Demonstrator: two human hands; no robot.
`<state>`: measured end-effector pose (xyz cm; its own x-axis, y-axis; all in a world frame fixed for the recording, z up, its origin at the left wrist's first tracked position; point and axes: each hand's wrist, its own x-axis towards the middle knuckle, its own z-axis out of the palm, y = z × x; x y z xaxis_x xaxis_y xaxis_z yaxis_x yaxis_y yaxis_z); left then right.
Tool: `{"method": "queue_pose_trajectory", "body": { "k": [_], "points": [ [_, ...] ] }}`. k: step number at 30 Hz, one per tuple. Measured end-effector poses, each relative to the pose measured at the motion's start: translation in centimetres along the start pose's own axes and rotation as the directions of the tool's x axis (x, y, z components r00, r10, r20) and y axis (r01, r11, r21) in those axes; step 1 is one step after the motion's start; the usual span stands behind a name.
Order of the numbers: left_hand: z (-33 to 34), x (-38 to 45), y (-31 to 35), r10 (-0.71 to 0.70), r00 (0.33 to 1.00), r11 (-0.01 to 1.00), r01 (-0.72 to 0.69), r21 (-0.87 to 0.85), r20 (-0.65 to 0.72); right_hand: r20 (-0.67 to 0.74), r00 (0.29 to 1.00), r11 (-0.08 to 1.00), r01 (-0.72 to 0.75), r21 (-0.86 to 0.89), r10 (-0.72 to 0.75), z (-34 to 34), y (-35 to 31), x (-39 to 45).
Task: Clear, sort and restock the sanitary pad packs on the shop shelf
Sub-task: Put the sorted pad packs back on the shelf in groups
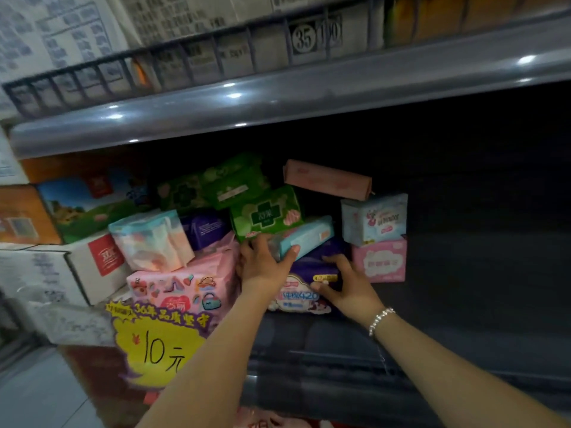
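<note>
both hands reach into the dark grey metal shelf at centre frame: left hand grips a light blue soft pad pack under a green plastic pad pack, while right hand pinches the dark purple pad pack lying below; a beaded bracelet circles the right wrist.

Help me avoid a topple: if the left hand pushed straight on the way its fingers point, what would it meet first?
Probably the green pack directly above the left hand, which already grips the light blue pack; depth is unclear.
</note>
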<state>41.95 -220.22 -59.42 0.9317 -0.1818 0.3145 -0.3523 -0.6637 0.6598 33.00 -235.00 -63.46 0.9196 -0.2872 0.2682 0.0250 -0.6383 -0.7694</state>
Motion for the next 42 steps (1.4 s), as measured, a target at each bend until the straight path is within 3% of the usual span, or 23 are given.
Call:
{"method": "queue_pose_trajectory", "body": {
  "k": [9, 13, 25, 35, 42],
  "points": [
    [0.4, -1.6, 0.9, -0.040, 0.997, 0.999, 0.040, -0.011, -0.060, -0.056, 0.998, 0.996, -0.028, 0.084, 0.033, -1.6, -0.3, -1.8],
    [0.2, -4.3, 1.9, -0.025, 0.985, 0.984, -0.006, -0.177, -0.168, -0.149, 0.988, 0.996, -0.021, 0.090, 0.034, -2.8, -0.6, -4.5],
    [-4.2, -11.8, 3.8, -0.135, 0.959, 0.942, 0.046, -0.333, -0.249, -0.315, 0.948, 0.999, -0.044, -0.004, 0.040, -9.4, -3.5, -12.7],
    [-7.9, -16.9, 4.0, -0.164, 0.949, 0.887, 0.023, -0.461, -0.268, -0.400, 0.916, 1.000, 0.031, -0.003, -0.030, -9.5, -5.9, -17.3],
    [-9.9, -22.7, 2.6, -0.164, 0.966, 0.801, 0.012, -0.599, -0.200, -0.401, 0.916, 0.990, 0.048, 0.129, 0.008, -9.2, -6.0, -22.4]
  ]
}}
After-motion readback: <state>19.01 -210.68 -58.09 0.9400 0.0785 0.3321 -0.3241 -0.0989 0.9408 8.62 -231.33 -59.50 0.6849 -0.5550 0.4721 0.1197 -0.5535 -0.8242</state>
